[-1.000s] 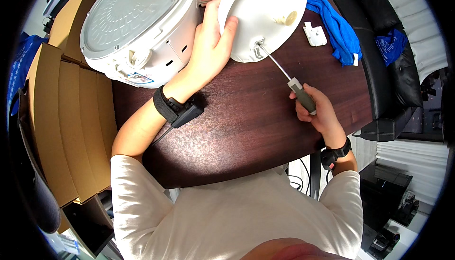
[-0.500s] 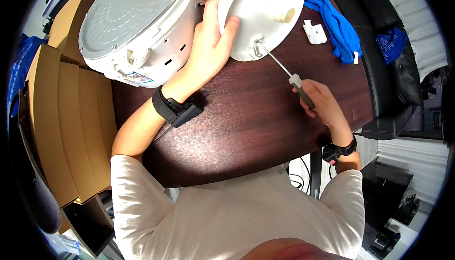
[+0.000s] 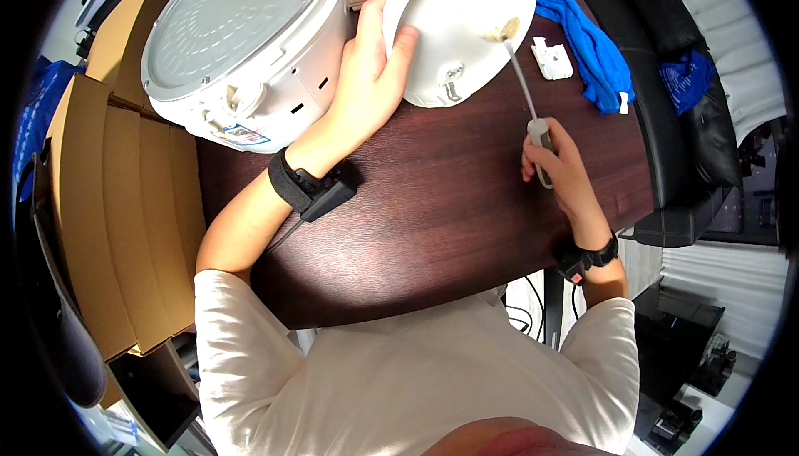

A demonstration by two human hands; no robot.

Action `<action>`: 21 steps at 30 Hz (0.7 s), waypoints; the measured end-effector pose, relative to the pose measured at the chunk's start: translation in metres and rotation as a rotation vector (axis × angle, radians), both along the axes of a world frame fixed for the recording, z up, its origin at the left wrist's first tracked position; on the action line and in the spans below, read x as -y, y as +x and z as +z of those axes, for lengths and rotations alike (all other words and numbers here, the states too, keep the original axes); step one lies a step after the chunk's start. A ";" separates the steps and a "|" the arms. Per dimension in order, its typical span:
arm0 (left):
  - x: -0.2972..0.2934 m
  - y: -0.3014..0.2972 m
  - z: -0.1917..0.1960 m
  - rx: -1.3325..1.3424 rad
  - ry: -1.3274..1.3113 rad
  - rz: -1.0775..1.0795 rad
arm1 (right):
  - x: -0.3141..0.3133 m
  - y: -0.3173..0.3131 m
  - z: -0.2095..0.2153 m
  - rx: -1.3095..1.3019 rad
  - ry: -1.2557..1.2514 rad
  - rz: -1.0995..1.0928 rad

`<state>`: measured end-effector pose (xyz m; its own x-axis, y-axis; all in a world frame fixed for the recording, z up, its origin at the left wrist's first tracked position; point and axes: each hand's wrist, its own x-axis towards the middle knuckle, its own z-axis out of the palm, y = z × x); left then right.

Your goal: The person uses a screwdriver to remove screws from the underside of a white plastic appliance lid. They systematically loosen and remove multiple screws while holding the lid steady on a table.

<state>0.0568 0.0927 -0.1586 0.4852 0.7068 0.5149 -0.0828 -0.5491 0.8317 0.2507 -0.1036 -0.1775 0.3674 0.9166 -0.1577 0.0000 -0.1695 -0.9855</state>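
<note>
My left hand (image 3: 372, 81) grips the near left rim of a white rounded cover (image 3: 433, 36), thumb on its hollow inner side, and holds it tilted up. My right hand (image 3: 563, 165) is closed around the grey handle of a screwdriver (image 3: 521, 77). The screwdriver's tip is at a beige post (image 3: 504, 30) on the right of the cover's inside. A metal bracket (image 3: 452, 80) sits near the cover's lower edge, and another shows near its top. Left of my left hand stands a white appliance body (image 3: 291, 65), perhaps a rice cooker, its grey metal base (image 3: 233, 23) facing up.
On the dark wooden table (image 3: 416, 223), a small white plastic part (image 3: 552, 59) and a blue cloth (image 3: 593, 48) lie to the right. Cardboard boxes (image 3: 125, 223) stand along the left edge. A black leather seat (image 3: 682, 123) borders the right side.
My right hand has moved the screwdriver up and to the right, its tip going from the lower metal bracket to the beige post. My left hand and the cover have barely moved.
</note>
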 end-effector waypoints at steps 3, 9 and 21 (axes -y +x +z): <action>0.001 -0.001 0.001 0.003 -0.001 -0.009 | -0.028 -0.005 -0.001 0.152 -0.049 0.059; -0.001 -0.002 0.000 -0.008 0.022 0.006 | -0.087 -0.026 -0.013 0.119 -0.002 -0.020; 0.002 -0.002 0.001 0.011 -0.004 -0.002 | -0.107 -0.047 -0.015 0.149 0.015 -0.141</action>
